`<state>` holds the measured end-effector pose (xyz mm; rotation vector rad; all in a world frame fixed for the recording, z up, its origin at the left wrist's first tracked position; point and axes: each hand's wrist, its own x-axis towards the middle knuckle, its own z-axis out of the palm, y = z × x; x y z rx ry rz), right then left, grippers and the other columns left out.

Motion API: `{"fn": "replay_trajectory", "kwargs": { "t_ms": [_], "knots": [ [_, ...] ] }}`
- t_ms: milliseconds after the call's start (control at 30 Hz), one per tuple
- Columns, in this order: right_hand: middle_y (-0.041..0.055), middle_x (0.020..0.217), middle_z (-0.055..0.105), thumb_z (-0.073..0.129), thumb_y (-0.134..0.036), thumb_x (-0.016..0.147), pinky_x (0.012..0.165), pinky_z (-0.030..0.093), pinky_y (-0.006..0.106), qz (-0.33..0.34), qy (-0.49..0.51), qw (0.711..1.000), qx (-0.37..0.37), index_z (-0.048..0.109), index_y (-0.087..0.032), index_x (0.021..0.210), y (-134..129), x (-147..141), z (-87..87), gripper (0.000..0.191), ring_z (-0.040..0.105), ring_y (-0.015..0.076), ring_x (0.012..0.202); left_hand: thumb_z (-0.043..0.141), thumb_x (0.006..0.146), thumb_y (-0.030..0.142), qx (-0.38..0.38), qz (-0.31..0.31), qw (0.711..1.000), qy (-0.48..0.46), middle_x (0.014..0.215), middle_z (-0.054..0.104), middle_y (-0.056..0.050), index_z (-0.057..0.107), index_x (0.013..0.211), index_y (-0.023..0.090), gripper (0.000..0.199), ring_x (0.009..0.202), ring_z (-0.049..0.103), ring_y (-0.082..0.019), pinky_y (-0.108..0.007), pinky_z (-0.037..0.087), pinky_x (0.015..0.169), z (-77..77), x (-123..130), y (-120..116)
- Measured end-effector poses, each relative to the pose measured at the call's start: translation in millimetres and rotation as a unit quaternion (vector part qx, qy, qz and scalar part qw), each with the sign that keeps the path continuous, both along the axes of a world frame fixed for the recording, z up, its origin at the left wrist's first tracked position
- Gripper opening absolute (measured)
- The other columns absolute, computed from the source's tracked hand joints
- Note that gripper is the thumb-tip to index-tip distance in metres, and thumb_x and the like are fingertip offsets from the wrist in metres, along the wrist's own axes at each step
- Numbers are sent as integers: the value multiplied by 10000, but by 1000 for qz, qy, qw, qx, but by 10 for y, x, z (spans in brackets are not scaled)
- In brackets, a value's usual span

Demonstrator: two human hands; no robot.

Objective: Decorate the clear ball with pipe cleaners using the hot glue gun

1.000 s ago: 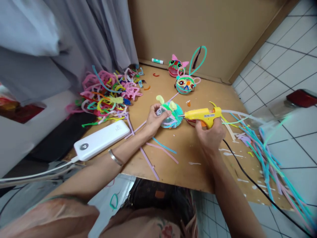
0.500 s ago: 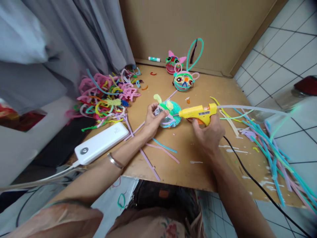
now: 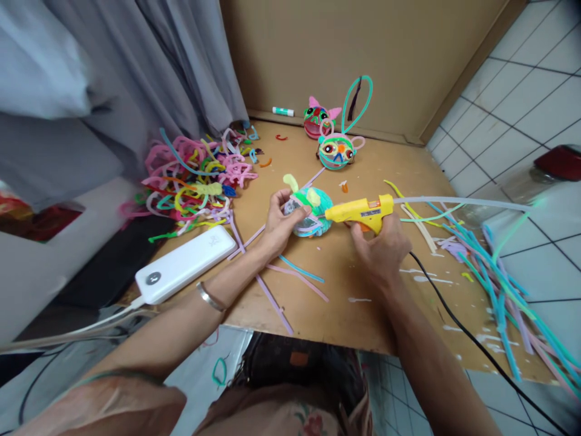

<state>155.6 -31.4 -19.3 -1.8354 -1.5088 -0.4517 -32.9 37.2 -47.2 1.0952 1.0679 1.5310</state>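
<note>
My left hand (image 3: 282, 225) is closed on a round craft piece (image 3: 323, 206) with turquoise fuzzy sides, a green band and two pale yellow ear-like tufts. In my right hand (image 3: 384, 242) is a yellow glue gun (image 3: 358, 210), its nozzle pointing left and meeting the craft piece near my left thumb. Whether the tip touches the piece is hard to tell. A long clear glue stick (image 3: 458, 201) sticks out of the gun's back. The gun's black cable (image 3: 447, 306) runs down to the right.
A pile of colourful pipe cleaners (image 3: 195, 175) lies left, beside a white power bank (image 3: 186, 264). Two finished-looking animal heads (image 3: 336, 151) and a glue tube (image 3: 283, 112) stand at the back. More pipe cleaners (image 3: 502, 297) and a red-lidded jar (image 3: 521, 181) are right.
The glue gun in my right hand has shifted slightly left and down against the craft piece. My left hand keeps its hold with little movement.
</note>
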Motion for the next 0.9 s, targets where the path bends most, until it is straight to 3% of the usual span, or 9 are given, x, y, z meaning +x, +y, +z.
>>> {"fn": "replay_trajectory", "kwargs": {
  "t_ms": [100, 433, 900],
  "knots": [
    [84, 803, 583, 535, -441, 820, 635, 405, 339, 5, -4, 1000, 4, 549, -204, 895, -3, 17, 2, 249, 568, 260, 763, 859, 497, 432, -6, -44, 998, -43, 1159, 541, -45, 479, 1075, 251, 715, 1009, 582, -179, -293, 509, 853, 19, -11, -3],
    [43, 776, 566, 580, -383, 799, 596, 346, 300, 15, -42, 996, 73, 524, -215, 874, 23, 51, -76, 192, 558, 229, 731, 854, 514, 348, 4, -84, 995, -56, 1173, 556, -30, 504, 1100, 247, 689, 1042, 587, -198, -332, 499, 926, 8, -63, 10],
    [20, 710, 521, 542, -386, 851, 581, 334, 305, 19, -131, 983, 125, 516, -219, 852, 14, 98, -42, 169, 505, 212, 644, 824, 506, 279, -14, -79, 994, -71, 1159, 560, -21, 517, 1103, 245, 672, 994, 590, -182, -295, 520, 834, 34, -62, 9]
  ]
}}
